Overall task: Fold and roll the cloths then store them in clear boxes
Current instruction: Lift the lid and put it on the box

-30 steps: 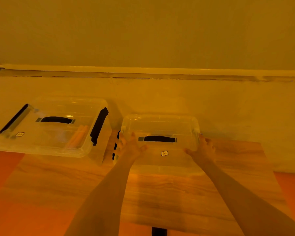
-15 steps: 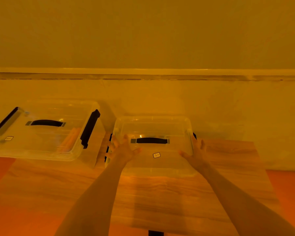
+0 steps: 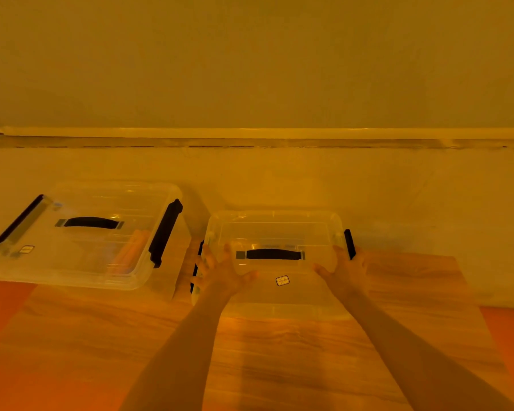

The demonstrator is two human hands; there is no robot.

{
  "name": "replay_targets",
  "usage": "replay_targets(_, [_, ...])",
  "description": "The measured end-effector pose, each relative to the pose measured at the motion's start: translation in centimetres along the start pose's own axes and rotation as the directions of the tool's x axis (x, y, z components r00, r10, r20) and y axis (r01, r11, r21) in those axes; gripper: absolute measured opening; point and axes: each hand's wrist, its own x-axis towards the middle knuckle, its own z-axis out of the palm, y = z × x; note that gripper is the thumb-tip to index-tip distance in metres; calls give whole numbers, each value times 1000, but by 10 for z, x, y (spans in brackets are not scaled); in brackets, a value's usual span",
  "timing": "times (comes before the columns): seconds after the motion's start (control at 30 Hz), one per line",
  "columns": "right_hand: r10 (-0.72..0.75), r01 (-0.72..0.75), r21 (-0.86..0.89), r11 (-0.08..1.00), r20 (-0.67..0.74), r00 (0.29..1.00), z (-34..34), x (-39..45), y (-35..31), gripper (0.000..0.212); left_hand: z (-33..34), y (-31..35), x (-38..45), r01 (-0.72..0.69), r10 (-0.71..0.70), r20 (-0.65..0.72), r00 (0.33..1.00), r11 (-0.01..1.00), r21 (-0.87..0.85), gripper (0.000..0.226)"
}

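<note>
A clear box [image 3: 279, 229] with a black lid handle [image 3: 273, 254] and black side latches stands on the wooden table [image 3: 279, 357] in front of me. My left hand [image 3: 221, 271] rests on the left part of its lid with fingers spread. My right hand [image 3: 346, 269] rests on the right part, fingers straight and close to the right latch [image 3: 349, 243]. A second clear box [image 3: 80, 262], lid on, sits to the left; rolled cloths [image 3: 131, 253] show faintly through it. I cannot tell what the box under my hands contains.
A pale wall with a horizontal ledge [image 3: 250, 134] rises right behind the boxes. Orange floor [image 3: 0, 310] shows past the table's left and right edges. The left box overhangs the table's left end.
Both hands stay on the lid of the right box, barely shifted. The view has swung slightly, so the boxes sit a little differently in frame.
</note>
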Motion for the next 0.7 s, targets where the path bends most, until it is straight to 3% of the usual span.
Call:
replay_targets(0.13, [-29,24,-194,981,-25,999,6,-3,-1,80,-2,0,4,12,-12,20,1000,1000,8,121])
replay_targets(0.33, [-73,47,-318,947,-70,995,8,-3,2,79,-2,1,4,15,-15,-4,1000,1000,18,120])
replay_targets(0.7, [-78,44,-353,934,-82,994,8,2,4,77,-3,6,6,28,-27,-13,1000,996,85,120])
